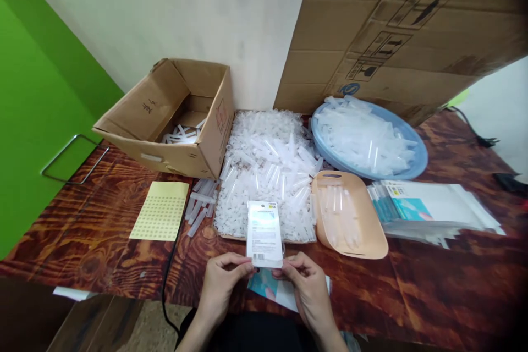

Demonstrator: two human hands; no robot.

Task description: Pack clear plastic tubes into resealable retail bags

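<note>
Between my two hands a white printed package card [264,235] is held up, its text and barcode side toward me. My left hand [220,286] pinches its lower left corner between thumb and fingertips. The lower right corner is pinched by my right hand [306,289]. Beneath, near the table edge, lies a teal and white printed card [284,292], partly covered by my hands. Just beyond the held card, a tray heaped with clear plastic tubes [264,176] spreads over the table.
Left stand an open cardboard box [206,157] with some tubes, a yellow sticker sheet [160,210], loose tubes [201,206] and a black cable [168,269]. Right are a peach basket [373,239], a blue basin [421,157] of tubes and stacked packages [445,206]. A large carton [363,27] rises behind.
</note>
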